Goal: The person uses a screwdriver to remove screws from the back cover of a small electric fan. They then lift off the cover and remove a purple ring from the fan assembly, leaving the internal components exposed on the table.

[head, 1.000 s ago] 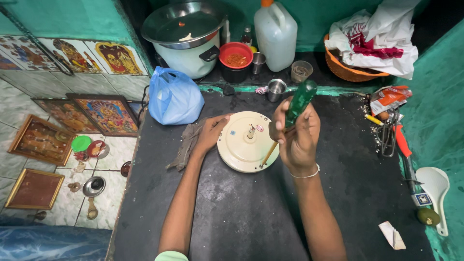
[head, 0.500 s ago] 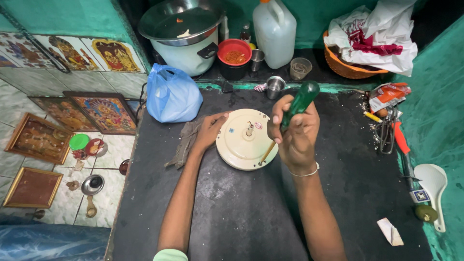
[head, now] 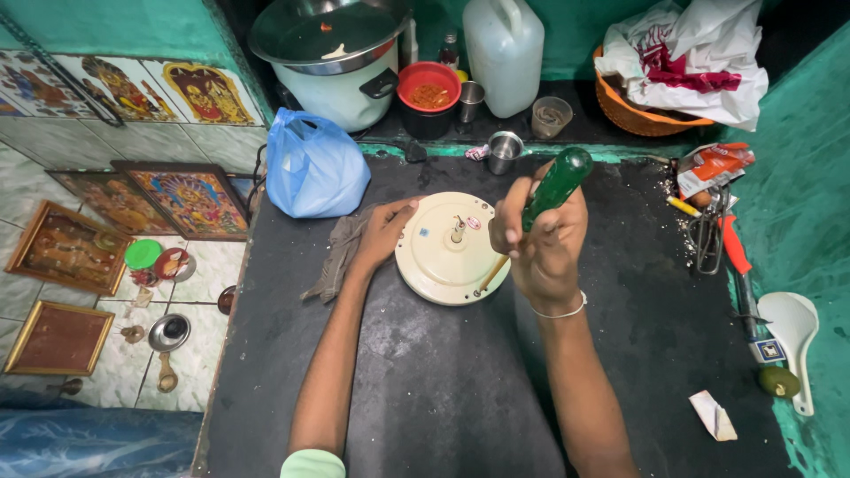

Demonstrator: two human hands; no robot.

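The right hand (head: 542, 239) is wrapping its fingers tight round a green-handled screwdriver (head: 551, 189), tilting it so the shaft is slanting down to the near edge of the cream round motor housing (head: 447, 249), seemingly to bear on a fastener there. The left hand (head: 382, 232) is pressing its curled fingers against the housing's left rim, likely steadying it. The housing is lying flat on the dark worktop (head: 443, 389), with bare surface nearer the person. Beyond the housing, a blue plastic bag (head: 314, 168) and a small steel cup (head: 504, 150) are crowding the far edge.
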